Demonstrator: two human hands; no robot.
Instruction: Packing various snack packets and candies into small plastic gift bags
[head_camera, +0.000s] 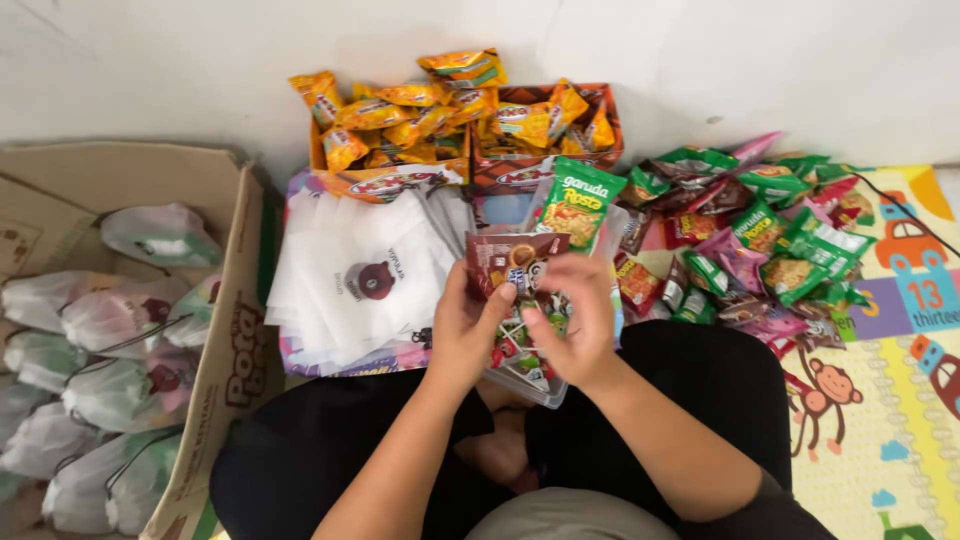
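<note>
Snack packets (517, 262) held above play mat (880, 440), wall (700, 60) behind.

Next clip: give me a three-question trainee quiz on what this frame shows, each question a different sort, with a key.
1. True or false: the large brown cardboard box on the left holds filled white drawstring pouches.
2. Multiple choice: the orange snack packets by the wall lie in A) a glass jar, B) two open orange cartons, C) a metal tray.
3. Fill in: both hands, the left hand and the right hand, hold small packets over a clear plastic ____ in the lap.

Key
1. True.
2. B.
3. Container; a green snack packet and a dark red snack packet stick up above the hands.
</note>
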